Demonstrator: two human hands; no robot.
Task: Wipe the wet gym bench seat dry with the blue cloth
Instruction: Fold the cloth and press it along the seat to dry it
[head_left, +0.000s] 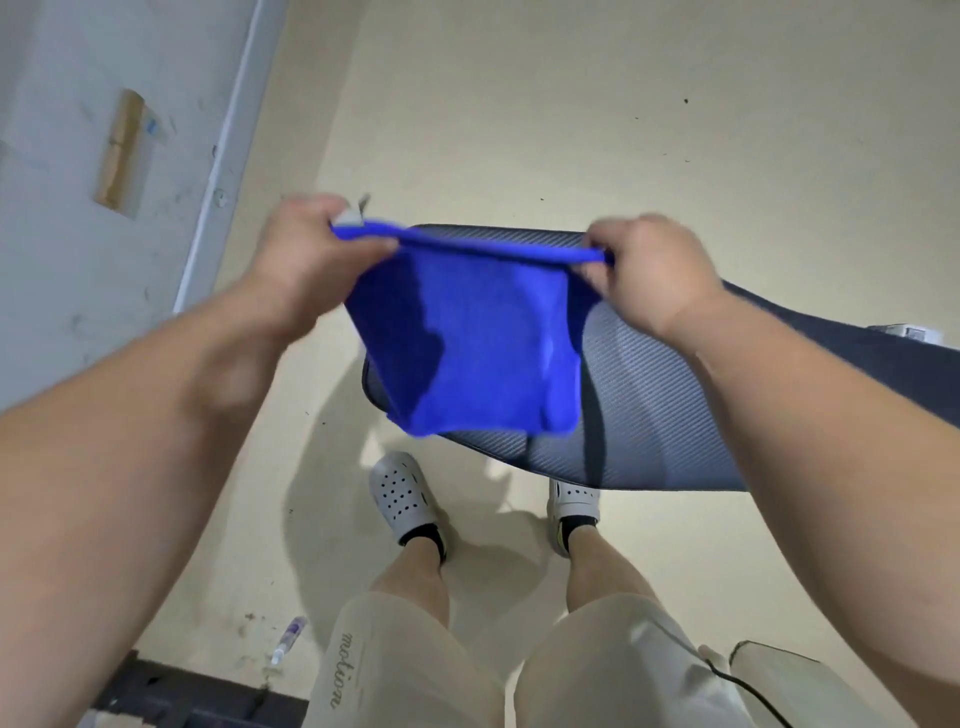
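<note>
Blue microfibre hangs between my two hands in the middle of the frame: the blue cloth (467, 343) is stretched by its top edge, my left hand (306, 254) pinching the upper left corner and my right hand (649, 270) pinching the upper right corner, fingers closed tight on the hem at both ends. I hold it this way, I think, to open it out flat so that a broad, even face meets the surface instead of a bunched wad. It drapes freely below my grip and does not appear to touch anything beneath

Behind and below the cloth, running from centre to the right edge of the frame, lies the gym bench seat (654, 395), dark with a woven, carbon-like texture. Whether it is wet I cannot tell; no droplets or sheen show clearly. I stand at its near end, my pale clogs (402, 499) on the cream floor (519, 130) at lower centre, which puts the seat within easy reach

Wiping looks not yet begun; next the cloth would have to come down onto the seat
</note>
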